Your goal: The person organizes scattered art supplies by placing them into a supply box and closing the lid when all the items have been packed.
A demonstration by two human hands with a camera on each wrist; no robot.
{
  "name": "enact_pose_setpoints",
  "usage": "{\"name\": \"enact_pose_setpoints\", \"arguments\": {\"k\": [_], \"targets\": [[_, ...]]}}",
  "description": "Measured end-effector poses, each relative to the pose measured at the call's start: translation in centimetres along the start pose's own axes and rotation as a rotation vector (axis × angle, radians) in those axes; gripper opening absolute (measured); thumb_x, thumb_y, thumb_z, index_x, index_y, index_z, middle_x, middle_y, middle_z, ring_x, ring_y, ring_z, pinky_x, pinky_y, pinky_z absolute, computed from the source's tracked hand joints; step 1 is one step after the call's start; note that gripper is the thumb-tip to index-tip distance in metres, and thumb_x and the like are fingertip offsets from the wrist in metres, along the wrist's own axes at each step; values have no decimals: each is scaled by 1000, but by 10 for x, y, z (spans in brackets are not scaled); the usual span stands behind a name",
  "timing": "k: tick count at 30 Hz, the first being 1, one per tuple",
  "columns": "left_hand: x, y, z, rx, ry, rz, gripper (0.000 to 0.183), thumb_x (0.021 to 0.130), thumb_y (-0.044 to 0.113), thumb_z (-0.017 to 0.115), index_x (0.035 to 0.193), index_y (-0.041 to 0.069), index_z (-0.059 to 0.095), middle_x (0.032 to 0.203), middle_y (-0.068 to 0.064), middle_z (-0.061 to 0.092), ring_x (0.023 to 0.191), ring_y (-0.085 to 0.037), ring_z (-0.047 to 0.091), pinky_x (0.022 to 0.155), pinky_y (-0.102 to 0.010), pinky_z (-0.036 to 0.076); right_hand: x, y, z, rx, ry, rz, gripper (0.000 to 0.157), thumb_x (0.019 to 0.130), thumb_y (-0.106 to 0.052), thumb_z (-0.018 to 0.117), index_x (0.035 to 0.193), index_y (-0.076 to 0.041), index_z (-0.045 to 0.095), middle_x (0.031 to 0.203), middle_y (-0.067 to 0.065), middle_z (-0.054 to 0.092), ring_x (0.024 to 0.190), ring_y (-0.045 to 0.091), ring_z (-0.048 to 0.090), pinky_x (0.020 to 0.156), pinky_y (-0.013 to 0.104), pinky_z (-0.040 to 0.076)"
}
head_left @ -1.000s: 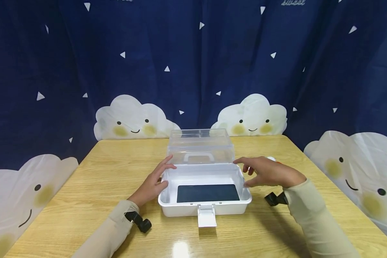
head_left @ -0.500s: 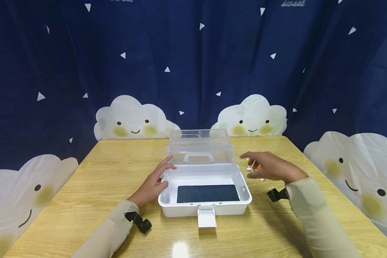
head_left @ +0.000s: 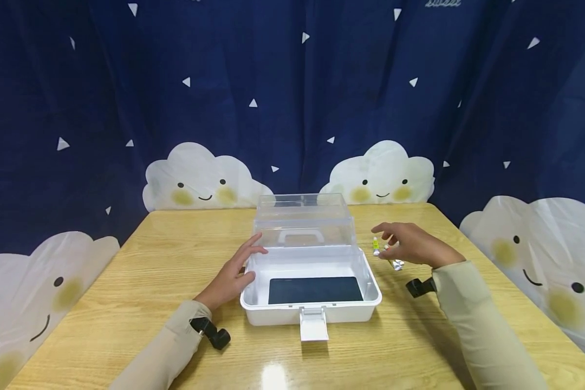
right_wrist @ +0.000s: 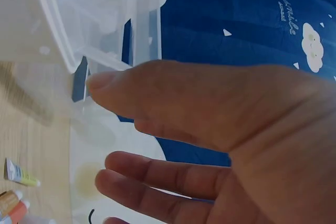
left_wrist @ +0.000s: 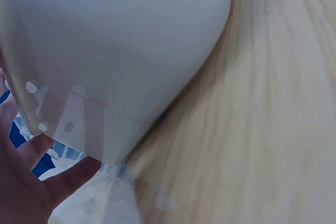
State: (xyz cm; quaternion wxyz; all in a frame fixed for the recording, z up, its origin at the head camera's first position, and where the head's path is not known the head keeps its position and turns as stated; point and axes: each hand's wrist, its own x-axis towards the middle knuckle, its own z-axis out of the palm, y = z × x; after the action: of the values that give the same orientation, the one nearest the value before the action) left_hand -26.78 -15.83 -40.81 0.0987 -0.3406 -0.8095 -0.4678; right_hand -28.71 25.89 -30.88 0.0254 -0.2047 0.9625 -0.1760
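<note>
A white plastic storage box [head_left: 268, 314] stands on the table, its clear lid [head_left: 304, 216] raised at the back and its front latch [head_left: 314, 325] hanging down. A dark flat rectangle [head_left: 316, 290] lies inside. My left hand [head_left: 231, 279] rests at the box's left side, fingers spread and touching its wall in the left wrist view. To the right of the box, my right hand [head_left: 411, 245] hovers with loosely bent fingers, holding nothing. Below it are small paint-like tubes, partly hidden: a yellow-green tube [right_wrist: 22, 173], an orange-brown tube [right_wrist: 9, 201] and a red tube [right_wrist: 19, 211].
The wooden table [head_left: 185, 238] reaches back to a dark blue curtain [head_left: 224, 108] printed with clouds and triangles. A black wrist mount [head_left: 212, 333] sits on the left sleeve, and another black mount [head_left: 420, 287] on the right one.
My right hand has moved away from the box's right rim, rightward and slightly back, uncovering the tubes on the table. The left hand and the box have stayed in place.
</note>
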Motion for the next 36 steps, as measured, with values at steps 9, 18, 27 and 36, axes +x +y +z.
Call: {"name": "enact_pose_setpoints", "arguments": {"k": [9,18,27,36], "targets": [[-3,13,-1,17,3,10,48,82,-13,49,128,3,51,158,-17,19,139,-40,28,76,-39,45,7,9,6,-38,78,-14,52,80,-21,76,125,-1,58,113,19,62,104,38,59,84,50,48],[-3,-18,6,25,13,22,55,83,-12,49,131,14,49,160,-6,17,141,-35,26,81,-47,45,19,20,15,-56,117,73,48,82,-25,75,121,-3,61,123,25,54,106,38,53,86,52,45],[1,-21,3,6,11,25,55,83,-10,49,131,18,49,161,-3,16,141,-39,25,80,-44,45,31,34,19,-81,179,111,43,82,-29,74,116,-4,65,127,30,49,114,49,44,85,64,37],[0,6,1,-7,9,16,50,83,-16,48,129,2,50,159,-16,18,138,-40,27,77,-44,45,42,40,31,-84,212,210,45,82,-35,73,112,-2,66,125,31,49,114,52,40,80,64,35]]}}
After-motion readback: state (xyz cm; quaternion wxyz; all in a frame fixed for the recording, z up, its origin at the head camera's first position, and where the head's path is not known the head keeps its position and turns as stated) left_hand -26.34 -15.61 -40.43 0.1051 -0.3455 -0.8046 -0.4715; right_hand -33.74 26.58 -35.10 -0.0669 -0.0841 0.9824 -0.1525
